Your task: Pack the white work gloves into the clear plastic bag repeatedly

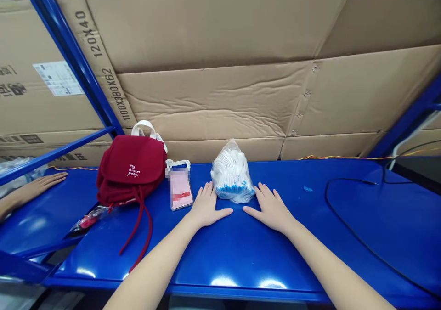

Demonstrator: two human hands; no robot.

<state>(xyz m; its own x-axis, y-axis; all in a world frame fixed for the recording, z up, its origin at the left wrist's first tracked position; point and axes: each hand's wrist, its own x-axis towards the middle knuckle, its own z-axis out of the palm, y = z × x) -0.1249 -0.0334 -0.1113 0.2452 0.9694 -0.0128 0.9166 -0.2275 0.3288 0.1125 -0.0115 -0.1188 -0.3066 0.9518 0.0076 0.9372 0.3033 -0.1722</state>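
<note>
"What fills the view?"

"Flattened cartons (213,103) stacked behind a long blue shelf (241,264), with a blue upright (72,57) at the upper left. A black cable (344,218) curves across the shelf at the right."

"And on the shelf?"

"Left of centre sits a red backpack (131,167) with white handles, its drawstrings trailing toward the front edge. At the middle is a clear bag of white gloves (231,174), and between the two lies a phone (181,188), pink on its face."

"What are the hands doing?"

"Both lie open, palms down and fingers spread, gripping nothing. The left hand (206,206) sits just off the bag's lower left, the right hand (270,207) off its lower right. I can't tell whether the fingertips touch it."

"Is that a sound placement?"

"Yes. The hands sit evenly either side, the bag isn't crushed, and the phone lies clear of the left hand. Another person's hand (39,186) rests well apart at the far left."
</note>
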